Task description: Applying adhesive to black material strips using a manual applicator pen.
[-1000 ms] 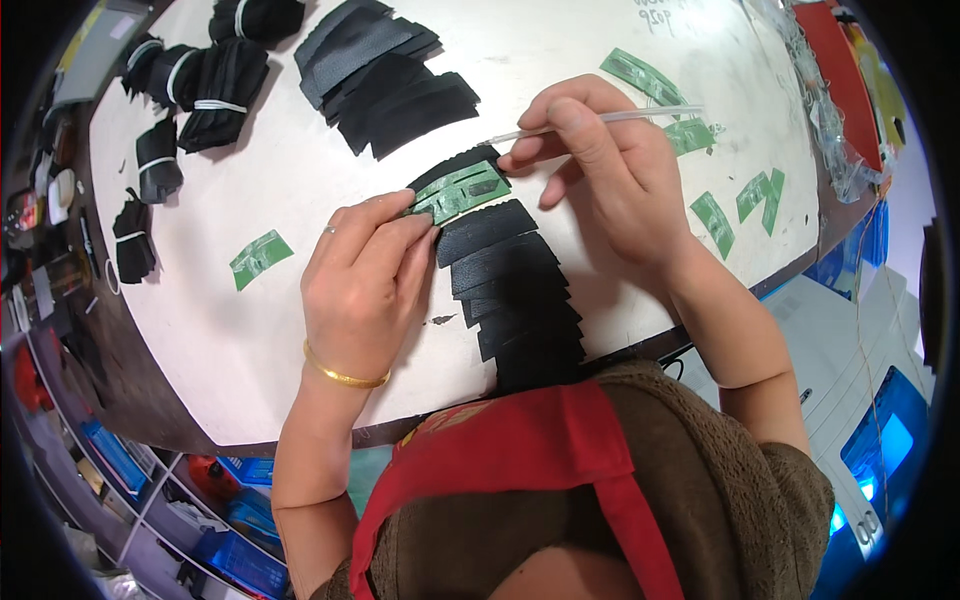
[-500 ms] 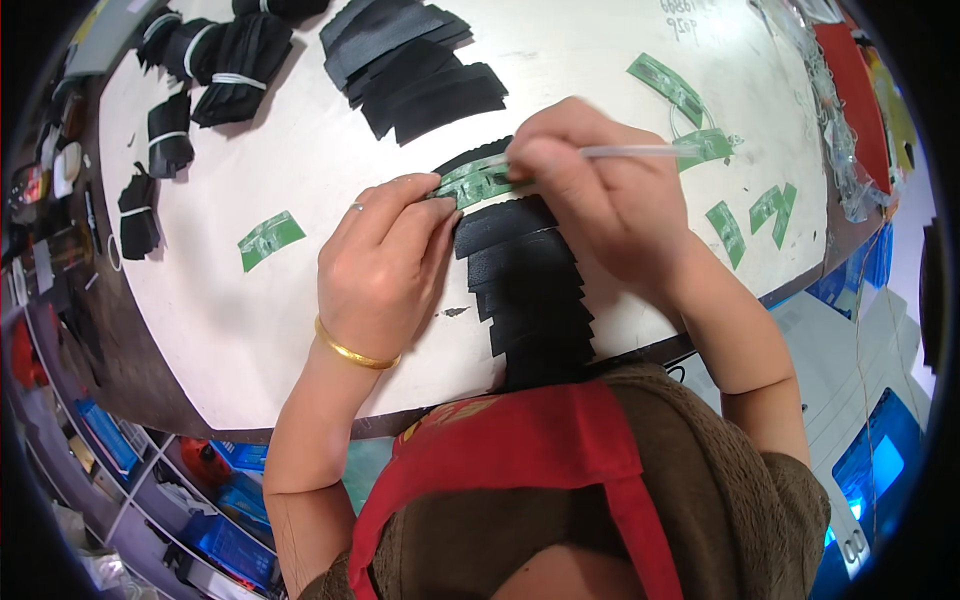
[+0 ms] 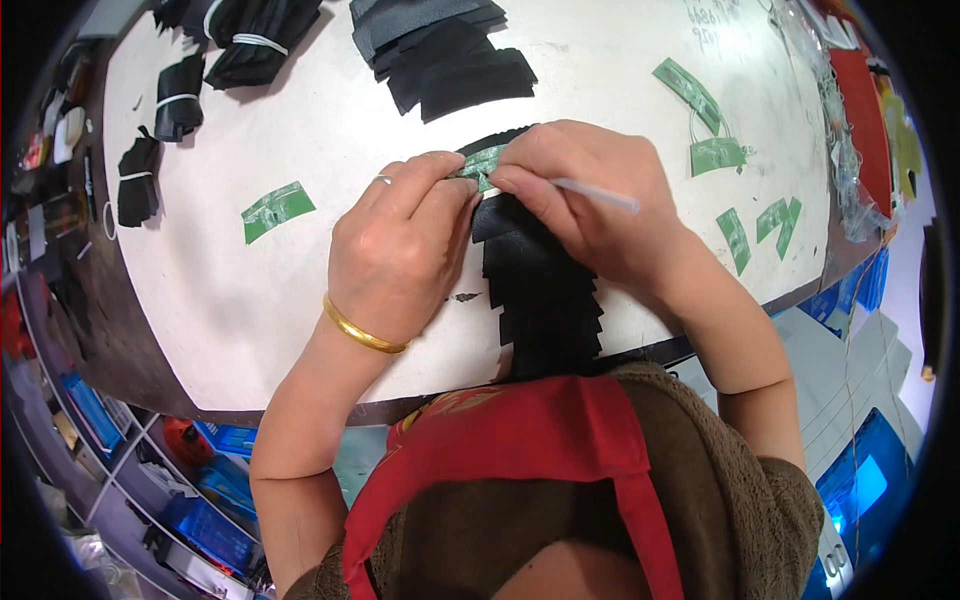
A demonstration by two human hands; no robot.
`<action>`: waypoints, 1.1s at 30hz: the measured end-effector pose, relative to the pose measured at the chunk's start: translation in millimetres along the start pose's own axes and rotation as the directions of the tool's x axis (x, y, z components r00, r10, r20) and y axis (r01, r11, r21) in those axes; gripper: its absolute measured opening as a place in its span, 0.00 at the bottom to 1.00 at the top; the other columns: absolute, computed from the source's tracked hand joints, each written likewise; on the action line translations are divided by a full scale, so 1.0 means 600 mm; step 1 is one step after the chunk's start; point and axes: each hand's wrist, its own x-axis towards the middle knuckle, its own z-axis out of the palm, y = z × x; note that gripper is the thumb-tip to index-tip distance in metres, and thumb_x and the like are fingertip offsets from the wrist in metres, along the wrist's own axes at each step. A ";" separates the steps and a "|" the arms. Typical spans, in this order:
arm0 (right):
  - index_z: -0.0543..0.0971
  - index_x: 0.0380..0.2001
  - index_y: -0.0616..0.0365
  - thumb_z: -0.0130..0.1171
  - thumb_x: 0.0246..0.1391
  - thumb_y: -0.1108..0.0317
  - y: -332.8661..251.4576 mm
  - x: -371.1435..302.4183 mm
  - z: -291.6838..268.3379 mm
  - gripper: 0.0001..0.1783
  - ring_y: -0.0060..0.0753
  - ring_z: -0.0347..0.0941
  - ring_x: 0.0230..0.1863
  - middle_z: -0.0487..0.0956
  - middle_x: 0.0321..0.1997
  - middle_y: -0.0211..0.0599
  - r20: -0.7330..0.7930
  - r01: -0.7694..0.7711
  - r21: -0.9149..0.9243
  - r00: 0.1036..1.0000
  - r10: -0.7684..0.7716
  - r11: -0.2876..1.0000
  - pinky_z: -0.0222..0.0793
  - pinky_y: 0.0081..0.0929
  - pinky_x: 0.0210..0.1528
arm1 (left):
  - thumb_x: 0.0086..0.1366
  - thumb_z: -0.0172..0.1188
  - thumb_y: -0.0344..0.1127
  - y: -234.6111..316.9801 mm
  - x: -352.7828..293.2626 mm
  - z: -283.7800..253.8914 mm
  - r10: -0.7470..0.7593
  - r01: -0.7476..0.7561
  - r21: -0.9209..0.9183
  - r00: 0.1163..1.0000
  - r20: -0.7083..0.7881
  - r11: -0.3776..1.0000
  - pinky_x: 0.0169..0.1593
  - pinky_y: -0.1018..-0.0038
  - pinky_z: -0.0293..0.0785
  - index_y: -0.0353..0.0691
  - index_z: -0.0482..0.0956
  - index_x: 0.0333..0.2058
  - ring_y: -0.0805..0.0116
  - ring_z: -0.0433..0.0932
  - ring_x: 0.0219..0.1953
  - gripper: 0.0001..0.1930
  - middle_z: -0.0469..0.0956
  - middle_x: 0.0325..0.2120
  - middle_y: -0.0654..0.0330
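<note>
A curved green template (image 3: 484,158) lies over the topmost of the black fabric pieces (image 3: 542,280), which overlap in a row running toward my body. Fingers and thumb of my left hand (image 3: 392,245) close on the template's left end and press it down. My right hand (image 3: 605,200) grips a slim pen with a pale translucent barrel (image 3: 610,197), held at a slant over the template's right part. Its tip is hidden behind my fingers. The dark top edge of a black piece shows beyond the template.
Another green template (image 3: 278,211) rests to the left, and several more, such as one green strip (image 3: 688,95), are scattered at the right. A loose black stack (image 3: 450,70) spreads beyond my hands. Banded black bundles (image 3: 180,97) stand along the far left of the white tabletop (image 3: 240,310).
My right hand has shifted slightly left and nearer along the template, and the pen now tilts down toward its back end. My left hand still presses the template. The whole view has shifted a little.
</note>
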 end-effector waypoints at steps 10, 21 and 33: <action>0.79 0.30 0.53 0.67 0.58 0.65 0.001 -0.012 -0.015 0.07 0.40 0.78 0.26 0.79 0.25 0.34 0.005 -0.072 -0.072 0.997 0.072 0.995 0.73 0.32 0.27 | 0.54 0.71 0.21 0.001 0.003 0.001 0.025 -0.025 0.013 1.000 -0.015 1.000 0.39 0.68 0.82 0.34 0.83 0.33 0.57 0.84 0.37 0.08 0.84 0.38 0.54; 0.78 0.30 0.52 0.67 0.60 0.64 0.005 -0.011 -0.021 0.08 0.39 0.78 0.25 0.79 0.25 0.33 0.002 -0.154 0.033 0.988 0.154 0.987 0.72 0.32 0.26 | 0.53 0.72 0.19 0.000 0.003 0.002 -0.001 0.001 0.010 1.000 0.004 1.000 0.41 0.68 0.83 0.33 0.84 0.34 0.57 0.85 0.38 0.09 0.85 0.39 0.53; 0.80 0.31 0.50 0.68 0.58 0.63 0.004 -0.004 -0.001 0.07 0.36 0.80 0.27 0.80 0.25 0.30 0.001 0.066 -0.069 0.998 -0.066 0.995 0.72 0.31 0.26 | 0.54 0.72 0.20 0.000 0.003 0.000 0.000 0.000 0.001 1.000 0.002 1.000 0.42 0.67 0.83 0.34 0.84 0.35 0.56 0.85 0.39 0.09 0.84 0.40 0.53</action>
